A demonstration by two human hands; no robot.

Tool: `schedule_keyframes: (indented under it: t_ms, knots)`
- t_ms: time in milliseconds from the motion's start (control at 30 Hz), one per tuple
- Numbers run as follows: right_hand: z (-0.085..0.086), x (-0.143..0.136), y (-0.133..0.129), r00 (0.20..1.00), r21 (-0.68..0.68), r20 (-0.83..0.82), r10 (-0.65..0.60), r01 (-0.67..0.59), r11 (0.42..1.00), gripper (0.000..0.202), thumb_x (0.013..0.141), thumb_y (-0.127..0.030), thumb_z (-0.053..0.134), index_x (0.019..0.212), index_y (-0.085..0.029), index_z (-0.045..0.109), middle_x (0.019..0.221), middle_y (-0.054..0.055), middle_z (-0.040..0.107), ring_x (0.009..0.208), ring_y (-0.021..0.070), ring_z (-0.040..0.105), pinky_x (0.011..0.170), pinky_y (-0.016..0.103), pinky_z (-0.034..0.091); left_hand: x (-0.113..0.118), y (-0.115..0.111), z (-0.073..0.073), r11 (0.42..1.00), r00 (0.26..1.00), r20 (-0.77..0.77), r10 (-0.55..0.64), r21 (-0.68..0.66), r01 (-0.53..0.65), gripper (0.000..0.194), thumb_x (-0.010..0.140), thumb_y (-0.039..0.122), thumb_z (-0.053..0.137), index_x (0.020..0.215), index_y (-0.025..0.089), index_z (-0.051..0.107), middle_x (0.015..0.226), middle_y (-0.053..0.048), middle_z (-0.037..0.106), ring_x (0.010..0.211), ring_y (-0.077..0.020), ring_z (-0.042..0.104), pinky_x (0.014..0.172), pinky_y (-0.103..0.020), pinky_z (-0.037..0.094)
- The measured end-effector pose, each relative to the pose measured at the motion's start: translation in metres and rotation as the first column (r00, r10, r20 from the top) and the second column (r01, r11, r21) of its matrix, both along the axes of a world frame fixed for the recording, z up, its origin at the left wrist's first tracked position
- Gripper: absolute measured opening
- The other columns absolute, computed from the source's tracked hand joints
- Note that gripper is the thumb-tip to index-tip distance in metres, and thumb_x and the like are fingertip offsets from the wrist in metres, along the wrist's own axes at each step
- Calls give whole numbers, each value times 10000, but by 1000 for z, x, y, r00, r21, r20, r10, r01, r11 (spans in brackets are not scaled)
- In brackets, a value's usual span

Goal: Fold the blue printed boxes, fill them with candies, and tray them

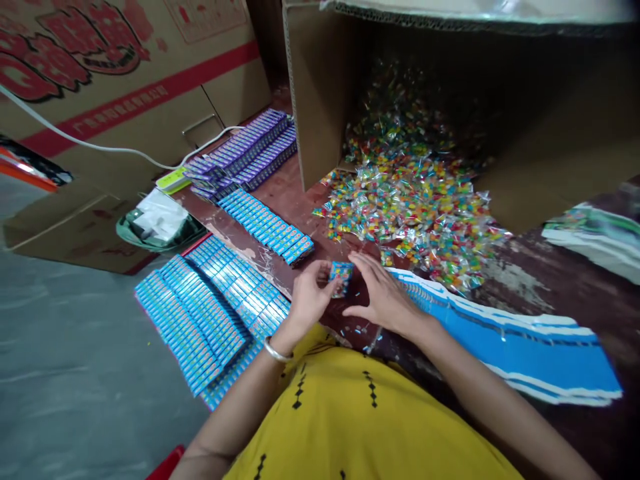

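A small blue packet point(342, 279) is pinched between the thumb and fingers of my left hand point(313, 293), over the table's near edge. My right hand point(383, 293) is just right of the packet, its thumb and fingers spread, with nothing between them. Just beyond my left hand lies a row of blue boxes point(270, 227). A heap of wrapped colourful candies point(415, 207) spills out of a large carton beyond my right hand. Beside my right forearm lies a long stack of flat blue card sheets point(520, 340).
Rows of blue boxes point(195, 320) fill a tray at the left. Purple boxes point(250, 150) sit behind. An open carton point(320, 100) stands at the back. A green bag point(160, 223), a white cable point(115, 148) and a printed carton point(150, 87) are at the left.
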State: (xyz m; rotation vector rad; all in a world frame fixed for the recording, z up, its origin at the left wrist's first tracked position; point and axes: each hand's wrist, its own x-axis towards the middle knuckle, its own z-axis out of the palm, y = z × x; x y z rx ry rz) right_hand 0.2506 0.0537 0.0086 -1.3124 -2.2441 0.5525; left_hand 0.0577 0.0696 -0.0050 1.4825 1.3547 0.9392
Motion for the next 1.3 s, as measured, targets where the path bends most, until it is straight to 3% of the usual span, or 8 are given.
schedule_keyframes:
  t_ms: [167,333,467,567,700,900,1100,1300]
  knots:
    - [1,29,10,980,19,67,-186,185,982,707,854,-356,643,1472,-253,318,1459,123,451,1351,307,424,1101,513,389,-19,19,-3,932,773,-598,212,361,23,205,879,279,569,1052,217,660,1022,-107,597,1001,-281,539,862,-403,453]
    - [3,66,11,930,59,126,-346,341,938,534,882,-334,594,1379,-190,461,1367,141,533,1258,320,511,1028,482,440,-31,36,-6,906,623,-719,309,422,38,321,863,272,586,1171,184,614,1001,-134,569,1028,-329,482,875,-444,423]
    - [2,85,10,908,74,149,-393,386,920,267,914,-308,532,1126,-200,651,1147,104,652,1065,282,612,907,424,490,-19,30,-4,894,712,-639,291,447,36,444,856,355,620,1252,177,531,1062,-133,553,1040,-312,473,917,-451,404]
    - [-2,86,13,907,65,242,-344,338,939,217,927,-294,512,914,-226,718,995,71,679,951,260,620,837,401,486,9,12,-5,909,810,-582,72,372,187,524,787,514,673,1183,195,544,1054,-101,558,1008,-284,489,895,-413,425]
    - [-11,75,18,882,109,363,-299,278,954,205,913,-291,551,863,-235,742,967,78,667,939,256,586,781,374,473,50,-10,-16,879,772,-612,-175,257,402,796,636,596,767,1249,165,499,1113,-121,553,1040,-309,489,903,-440,430]
    - [-10,65,19,884,121,382,-269,240,963,194,908,-309,573,916,-220,746,1023,90,650,1006,267,547,816,371,467,68,-17,-27,891,694,-697,-182,182,417,868,617,506,822,1311,153,437,1136,-120,554,1075,-318,492,917,-458,442]
    - [4,61,16,929,2,99,-356,357,934,109,866,-282,614,803,-207,662,857,49,662,822,215,600,712,325,455,64,-22,-19,901,769,-595,-231,167,400,725,703,488,767,1274,152,471,1159,-128,581,1096,-305,532,963,-453,454]
    - [6,42,15,716,-448,-387,-581,405,797,203,795,-346,668,708,-210,545,583,-31,542,502,125,495,469,246,388,64,-25,5,940,915,-305,-265,131,316,713,769,543,680,1344,177,469,1288,-146,584,1173,-306,570,1008,-445,451]
